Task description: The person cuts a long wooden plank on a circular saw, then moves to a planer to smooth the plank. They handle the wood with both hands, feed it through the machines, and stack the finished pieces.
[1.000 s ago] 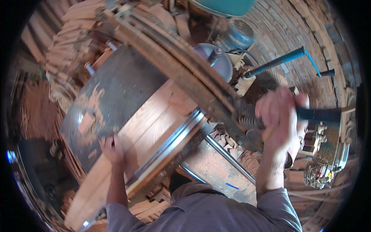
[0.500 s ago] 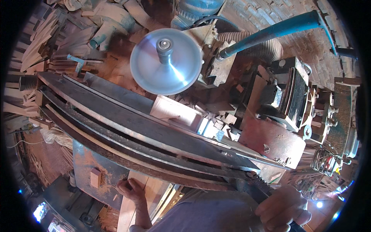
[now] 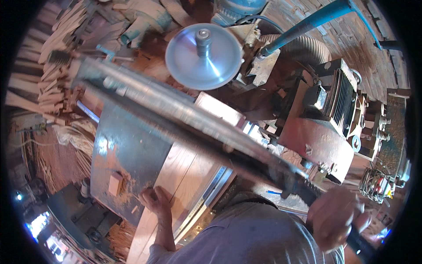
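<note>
At your far left, a heap of rough wood offcuts [image 3: 61,48] sits beyond the grey table top [image 3: 127,136], which is dusted with sawdust and carries a small wooden block [image 3: 115,184]. Your left hand [image 3: 156,203] is at the left edge of the pale planks [image 3: 182,169], its fingers loosely curled; whether they grip or only rest there, you can't tell from this angle. The planks lie slantwise, side by side, between the table top and a graduated metal rail [image 3: 206,191]. A long beam [image 3: 176,112], blurred, crosses over their far part; contact between them can't be made out. Beyond it, a round metal disc [image 3: 203,57], probably a saw blade, stands apart from the planks. Farther right are a blue crank [image 3: 307,26] and a ribbed hose [image 3: 307,48]. Your right hand [image 3: 336,215] is wrapped firmly around the black handle [image 3: 358,244] at the beam's near end.

As for progress, your planks look set in place and show no crosswise cut along their visible length; the beam covers the rest, so how much remains can't be judged.
</note>
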`<state>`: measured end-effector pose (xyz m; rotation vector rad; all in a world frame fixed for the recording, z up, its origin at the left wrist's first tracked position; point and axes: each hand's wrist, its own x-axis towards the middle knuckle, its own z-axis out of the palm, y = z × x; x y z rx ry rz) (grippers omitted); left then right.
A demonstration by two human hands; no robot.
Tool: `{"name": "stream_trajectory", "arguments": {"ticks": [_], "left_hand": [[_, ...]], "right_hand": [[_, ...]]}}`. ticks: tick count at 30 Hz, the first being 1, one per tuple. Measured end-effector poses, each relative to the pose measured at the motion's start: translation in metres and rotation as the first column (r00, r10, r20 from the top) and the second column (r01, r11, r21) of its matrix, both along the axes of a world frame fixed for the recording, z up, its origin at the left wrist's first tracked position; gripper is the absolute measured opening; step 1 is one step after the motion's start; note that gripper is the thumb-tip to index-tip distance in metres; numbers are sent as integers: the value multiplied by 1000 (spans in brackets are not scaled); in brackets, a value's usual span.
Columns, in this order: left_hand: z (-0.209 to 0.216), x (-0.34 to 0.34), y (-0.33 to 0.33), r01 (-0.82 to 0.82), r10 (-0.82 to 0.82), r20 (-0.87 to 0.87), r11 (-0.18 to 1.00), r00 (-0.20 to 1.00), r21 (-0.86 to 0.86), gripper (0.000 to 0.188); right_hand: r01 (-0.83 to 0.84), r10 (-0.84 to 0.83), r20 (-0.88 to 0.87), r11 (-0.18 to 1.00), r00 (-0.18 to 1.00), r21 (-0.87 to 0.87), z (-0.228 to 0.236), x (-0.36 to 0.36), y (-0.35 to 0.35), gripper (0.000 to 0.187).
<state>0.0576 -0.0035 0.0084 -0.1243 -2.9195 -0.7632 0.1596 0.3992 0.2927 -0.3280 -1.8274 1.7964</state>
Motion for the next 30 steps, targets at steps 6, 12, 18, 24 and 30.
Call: {"name": "stream_trajectory", "arguments": {"ticks": [6,12,18,24,30], "left_hand": [[-2,-5,-10,113,-109,-205,994,973,8,22],[0,6,-8,-41,13,-279,995,960,-94,26],[12,12,-10,-70,30,-262,987,965,-145,31],[9,13,-13,-47,11,-263,990,965,-131,32],[20,10,-11,-62,42,-180,992,983,-107,33]], "right_hand": [[174,-183,-201,983,962,-66,-15,-10,-9,32],[67,-31,-235,987,972,147,-8,-16,3,31],[278,-192,-260,895,946,350,38,7,27,44],[278,-210,-202,447,957,851,80,-129,2,36],[41,-186,12,275,982,961,4,-220,-58,63]]}}
